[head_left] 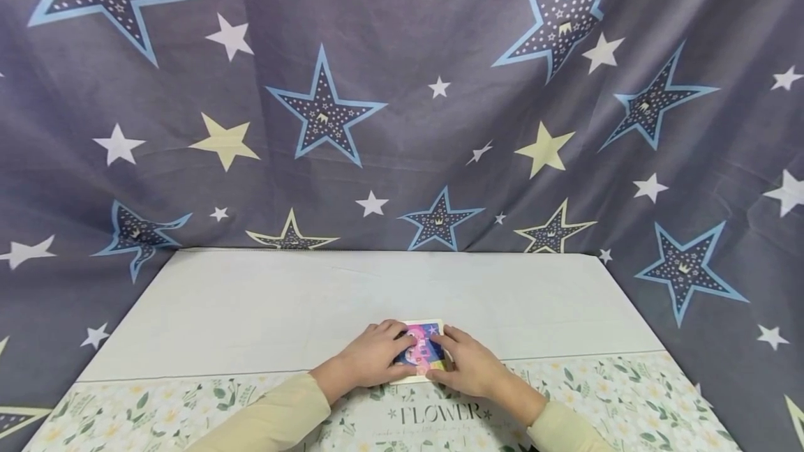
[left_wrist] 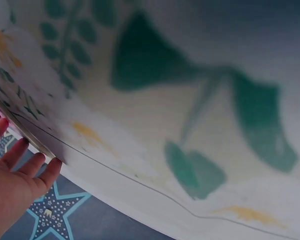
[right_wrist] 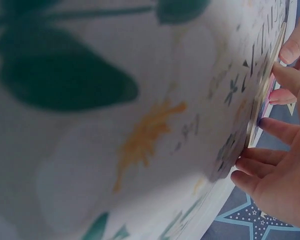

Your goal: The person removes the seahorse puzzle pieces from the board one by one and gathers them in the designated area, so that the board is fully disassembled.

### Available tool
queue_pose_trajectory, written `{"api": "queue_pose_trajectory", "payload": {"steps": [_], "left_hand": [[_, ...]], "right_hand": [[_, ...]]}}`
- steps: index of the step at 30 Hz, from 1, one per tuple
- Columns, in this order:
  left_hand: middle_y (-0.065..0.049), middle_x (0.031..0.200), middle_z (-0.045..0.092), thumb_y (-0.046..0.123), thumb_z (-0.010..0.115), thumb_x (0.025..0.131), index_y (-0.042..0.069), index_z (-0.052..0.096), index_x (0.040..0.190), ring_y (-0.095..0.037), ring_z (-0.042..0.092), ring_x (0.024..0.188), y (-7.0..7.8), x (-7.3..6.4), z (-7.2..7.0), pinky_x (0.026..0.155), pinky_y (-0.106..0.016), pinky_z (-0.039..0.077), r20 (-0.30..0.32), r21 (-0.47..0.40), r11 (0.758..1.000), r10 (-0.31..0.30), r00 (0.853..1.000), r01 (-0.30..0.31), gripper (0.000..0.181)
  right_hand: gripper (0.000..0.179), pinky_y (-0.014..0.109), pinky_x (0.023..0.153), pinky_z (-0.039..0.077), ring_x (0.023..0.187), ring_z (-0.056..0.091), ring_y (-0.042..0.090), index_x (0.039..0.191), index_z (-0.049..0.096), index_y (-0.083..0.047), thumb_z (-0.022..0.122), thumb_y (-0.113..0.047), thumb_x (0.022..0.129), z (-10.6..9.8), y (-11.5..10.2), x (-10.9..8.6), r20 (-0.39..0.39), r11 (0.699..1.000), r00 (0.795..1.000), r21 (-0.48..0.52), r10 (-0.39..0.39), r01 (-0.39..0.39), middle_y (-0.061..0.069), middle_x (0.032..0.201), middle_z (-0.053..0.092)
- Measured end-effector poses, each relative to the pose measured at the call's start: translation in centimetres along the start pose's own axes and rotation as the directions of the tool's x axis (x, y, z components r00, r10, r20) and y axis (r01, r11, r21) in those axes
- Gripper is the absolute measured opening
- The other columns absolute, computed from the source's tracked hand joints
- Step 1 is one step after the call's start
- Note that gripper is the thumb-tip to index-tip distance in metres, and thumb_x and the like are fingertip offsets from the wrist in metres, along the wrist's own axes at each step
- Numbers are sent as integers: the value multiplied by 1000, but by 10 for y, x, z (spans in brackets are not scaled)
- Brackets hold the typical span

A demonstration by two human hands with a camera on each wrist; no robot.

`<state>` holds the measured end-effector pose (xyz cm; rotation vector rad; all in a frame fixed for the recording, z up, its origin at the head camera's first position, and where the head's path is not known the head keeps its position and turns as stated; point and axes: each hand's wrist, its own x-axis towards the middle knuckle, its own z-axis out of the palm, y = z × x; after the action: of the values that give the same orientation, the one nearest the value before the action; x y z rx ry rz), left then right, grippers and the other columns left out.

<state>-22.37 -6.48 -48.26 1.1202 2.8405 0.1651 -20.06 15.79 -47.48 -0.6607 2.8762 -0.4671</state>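
Observation:
A small, flat picture board (head_left: 422, 349) with a cream border and a pink, blue and yellow print lies on the table. On its left side rests my left hand (head_left: 375, 356), fingers spread over the border and print. My right hand (head_left: 471, 365) covers the right side, its thumb by the near edge and a finger on the print. In the left wrist view, fingertips of the left hand (left_wrist: 20, 187) touch the board's thin edge (left_wrist: 32, 140). The right wrist view has the right hand (right_wrist: 282, 165) with fingertips along the board's edge (right_wrist: 262, 90). Both hands hide parts of the print.
The table has a white far part (head_left: 264, 305) and a floral cloth (head_left: 188, 403) in front, with the word FLOWER printed on it. Behind and at both sides hangs a grey curtain (head_left: 389, 180) patterned with stars.

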Motion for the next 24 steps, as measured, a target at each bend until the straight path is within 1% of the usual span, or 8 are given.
{"api": "queue_pose_trajectory", "payload": {"steps": [5, 9, 13, 15, 18, 20, 22, 24], "left_hand": [[1, 135, 47, 65, 40, 90, 28, 47, 135, -20, 42, 127, -2, 0, 2, 99, -45, 39, -7, 26, 1000, 11, 1000, -11, 59], [0, 135, 47, 65, 39, 90, 28, 46, 135, -20, 43, 127, -3, 0, 2, 98, -45, 40, -13, 46, 999, 20, 1000, -19, 59], [-1, 135, 46, 65, 38, 91, 28, 46, 135, -20, 43, 127, -3, 0, 2, 97, -45, 40, -15, 55, 998, 22, 1000, -21, 59], [-2, 137, 45, 65, 38, 91, 28, 46, 135, -21, 43, 127, -3, 0, 2, 98, -46, 40, -13, 50, 999, 16, 1000, -15, 58], [-2, 137, 46, 65, 38, 91, 28, 46, 135, -22, 43, 127, -4, 1, 3, 97, -46, 40, -16, 48, 999, 13, 1000, -13, 58], [-2, 136, 46, 65, 38, 91, 28, 46, 135, -21, 43, 127, -4, 1, 3, 97, -46, 40, -14, 48, 999, 10, 1000, -10, 59], [-1, 136, 47, 66, 38, 90, 28, 46, 135, -21, 43, 126, -4, 1, 3, 97, -45, 40, -14, 53, 998, 14, 1000, -13, 59], [-1, 136, 46, 66, 37, 90, 28, 45, 136, -21, 43, 126, -3, 1, 3, 97, -45, 40, -7, 56, 998, 12, 1000, -11, 60]], "right_hand": [[69, 52, 100, 39, 131, 41, 36, 137, 48, -13, 59, -56, 84, 1, 0, 1, 4, 1000, 1000, -11, 2, -2, 19, 143, 41], [68, 52, 100, 39, 129, 43, 37, 136, 49, -13, 60, -56, 84, 0, 0, 1, -5, 1000, 1000, -22, -9, 9, 20, 142, 42], [67, 52, 98, 41, 125, 47, 39, 134, 51, -10, 62, -53, 84, -3, 0, 2, -29, 1000, 999, -9, -25, 25, 21, 138, 46], [62, 52, 96, 42, 121, 50, 39, 130, 54, -8, 64, -49, 84, -5, 0, 4, -62, 999, 997, -6, -37, 37, 22, 134, 50], [52, 48, 92, 46, 112, 57, 34, 123, 59, -6, 65, -41, 86, -7, -1, 9, -129, 999, 991, -17, -39, 37, 17, 122, 58], [44, 42, 83, 49, 97, 61, 26, 118, 61, -6, 66, -36, 86, -7, -3, 12, -175, 1000, 984, -21, -27, 23, 13, 109, 62], [38, 34, 72, 49, 83, 58, 17, 115, 63, -6, 66, -32, 87, -7, -5, 16, -199, 1000, 980, -4, 5, -6, 8, 97, 62], [35, 28, 63, 43, 73, 50, 11, 113, 63, -6, 66, -29, 88, -6, -6, 20, -207, 999, 977, 28, 42, -37, 5, 88, 59]]}}
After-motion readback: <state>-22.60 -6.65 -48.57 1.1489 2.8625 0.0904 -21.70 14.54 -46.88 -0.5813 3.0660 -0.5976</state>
